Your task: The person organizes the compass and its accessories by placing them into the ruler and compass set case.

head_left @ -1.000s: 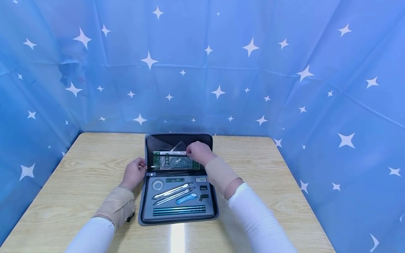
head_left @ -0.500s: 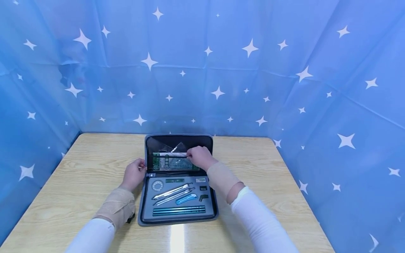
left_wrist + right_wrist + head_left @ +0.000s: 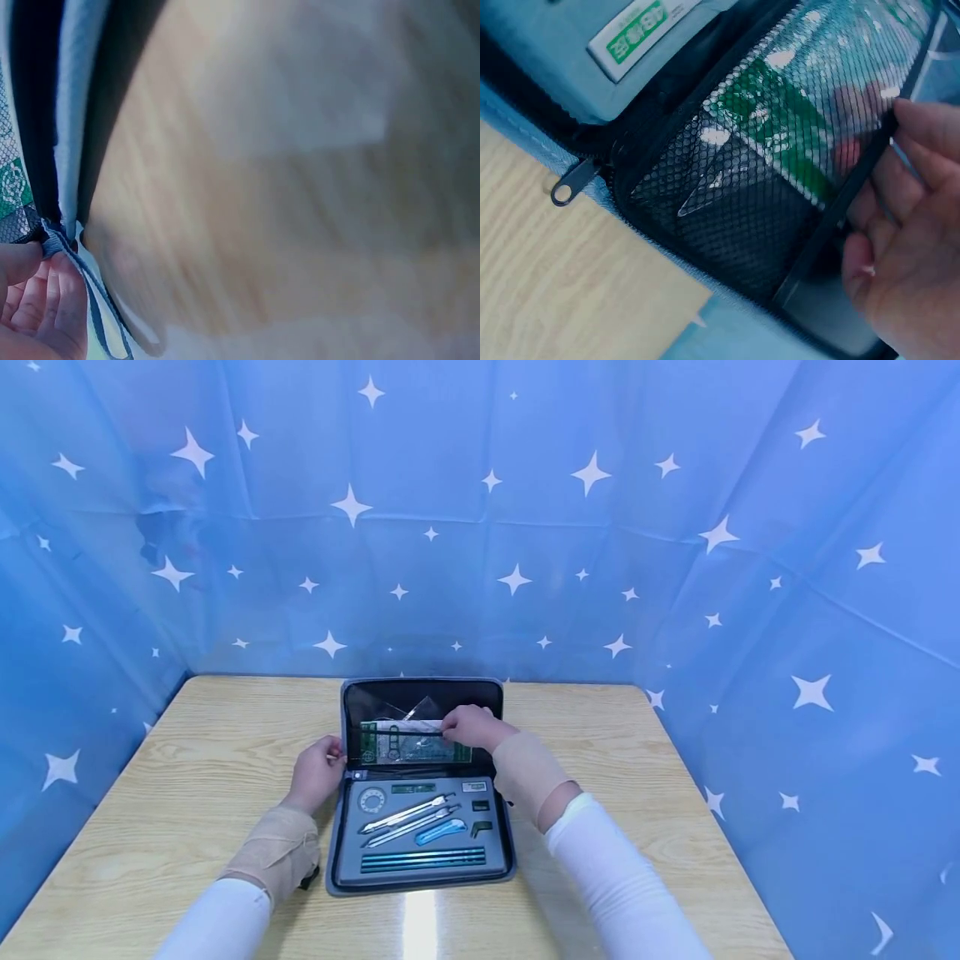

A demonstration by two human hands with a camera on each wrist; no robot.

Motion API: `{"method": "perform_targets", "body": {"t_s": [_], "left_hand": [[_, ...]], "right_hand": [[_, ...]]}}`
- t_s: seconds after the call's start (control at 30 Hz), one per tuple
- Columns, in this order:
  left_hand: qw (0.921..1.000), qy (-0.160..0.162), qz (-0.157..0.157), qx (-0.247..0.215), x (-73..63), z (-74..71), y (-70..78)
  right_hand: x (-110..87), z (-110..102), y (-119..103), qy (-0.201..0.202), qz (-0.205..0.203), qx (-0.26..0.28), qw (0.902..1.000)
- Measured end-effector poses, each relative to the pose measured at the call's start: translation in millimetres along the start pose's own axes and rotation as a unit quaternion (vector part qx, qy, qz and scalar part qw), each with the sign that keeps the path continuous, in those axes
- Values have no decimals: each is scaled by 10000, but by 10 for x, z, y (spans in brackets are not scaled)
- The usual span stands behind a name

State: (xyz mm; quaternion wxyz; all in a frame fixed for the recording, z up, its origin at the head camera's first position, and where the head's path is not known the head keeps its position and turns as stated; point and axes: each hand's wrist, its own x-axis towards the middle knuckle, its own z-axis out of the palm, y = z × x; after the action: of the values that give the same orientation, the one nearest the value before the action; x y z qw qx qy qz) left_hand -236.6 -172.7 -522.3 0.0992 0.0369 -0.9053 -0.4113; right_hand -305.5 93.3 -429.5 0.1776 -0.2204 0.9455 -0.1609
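A grey zip case (image 3: 351, 867) lies unfolded on the table, its lid tilted up at the back. My left hand (image 3: 315, 774) is at the lid's lower left edge, where thumb and index finger pinch a blue-grey fabric strap (image 3: 52, 244). At the lid's mesh pocket (image 3: 727, 255), my right hand (image 3: 476, 727) holds the dark top band (image 3: 832, 217), thumb in front and some fingers showing behind the mesh. Inside the pocket is a clear sleeve with green print (image 3: 412, 746). A clear plastic set square (image 3: 423, 708) pokes out above it.
The case's tray holds a round dial-like piece (image 3: 372, 800), two metal compasses (image 3: 408, 814), a blue cutter (image 3: 441, 832), several dark teal pencils (image 3: 423, 860) and a white eraser (image 3: 474, 787). A zipper pull (image 3: 574, 182) hangs at the hinge. Behind the wooden table (image 3: 600, 735) hangs a starry blue curtain (image 3: 450, 527).
My right hand has lowered slightly along with the pocket's band. My left hand stays at the lid's edge, and the case keeps its place.
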Motion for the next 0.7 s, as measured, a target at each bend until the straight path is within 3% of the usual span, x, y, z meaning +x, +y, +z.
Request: {"method": "perform_targets", "body": {"t_s": [0.23, 0.47, 0.6, 0.7], "left_hand": [[9999, 44, 112, 66, 1, -15, -35], [9998, 79, 174, 66, 19, -11, -57], [9998, 65, 182, 64, 22, -6, -65], [9998, 50, 179, 32, 24, 2, -64]], "right_hand": [[-4, 5, -80, 397, -484, -727, 9954], [-20, -38, -104, 978, -351, -1014, 9894], [5, 0, -98, 1321, -478, -1429, 9797], [16, 50, -95, 1606, -594, -1974, 9653]]}}
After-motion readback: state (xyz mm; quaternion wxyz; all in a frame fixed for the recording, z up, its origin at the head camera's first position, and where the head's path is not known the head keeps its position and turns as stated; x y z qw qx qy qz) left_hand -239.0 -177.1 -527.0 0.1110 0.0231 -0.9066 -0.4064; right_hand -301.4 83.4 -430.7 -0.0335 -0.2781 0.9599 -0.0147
